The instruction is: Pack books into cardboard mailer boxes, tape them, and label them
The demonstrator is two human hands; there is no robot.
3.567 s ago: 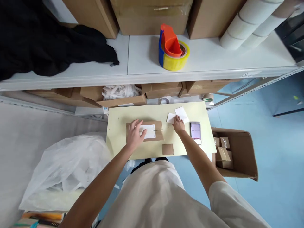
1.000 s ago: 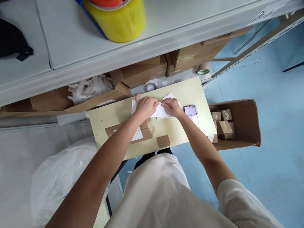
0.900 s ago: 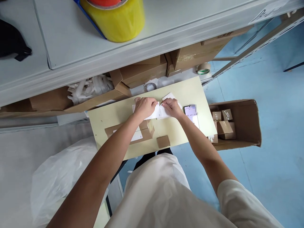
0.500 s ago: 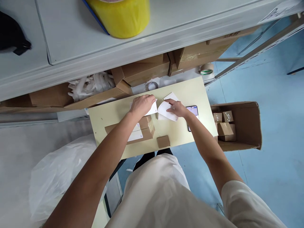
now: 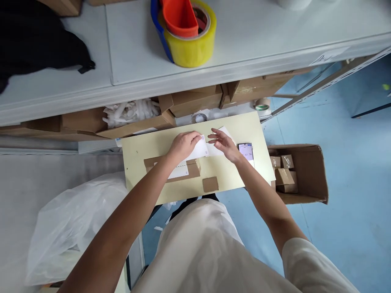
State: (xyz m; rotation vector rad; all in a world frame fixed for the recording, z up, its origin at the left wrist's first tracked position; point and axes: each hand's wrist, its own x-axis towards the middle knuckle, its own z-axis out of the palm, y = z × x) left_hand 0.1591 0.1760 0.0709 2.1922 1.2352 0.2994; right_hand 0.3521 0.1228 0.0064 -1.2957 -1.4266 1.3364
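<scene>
A grey shelf (image 5: 259, 36) runs across the far side, and a pale yellow bench (image 5: 235, 175) stands below it, in front of the person. To the left of the bench there is a big whitish plastic bag (image 5: 79, 219). To the right, an open cardboard box (image 5: 310, 173) holds several small taped boxes (image 5: 284, 177). On the left part of the bench lies a long brown carton (image 5: 194, 169) with a white label (image 5: 180, 171), partly hidden under the left forearm.

The left hand (image 5: 184, 145) pinches a white slip (image 5: 200, 149) between its thumb and fingers, just beyond the carton. The right hand (image 5: 225, 145) has its fingers spread and grasps nothing; it is above another white paper (image 5: 213, 150), and I cannot tell if it touches this. A phone (image 5: 246, 151) with lit screen lies just beside the right wrist. The smallest of these, a brown square piece (image 5: 210, 184), lies at the near edge of the bench.
</scene>
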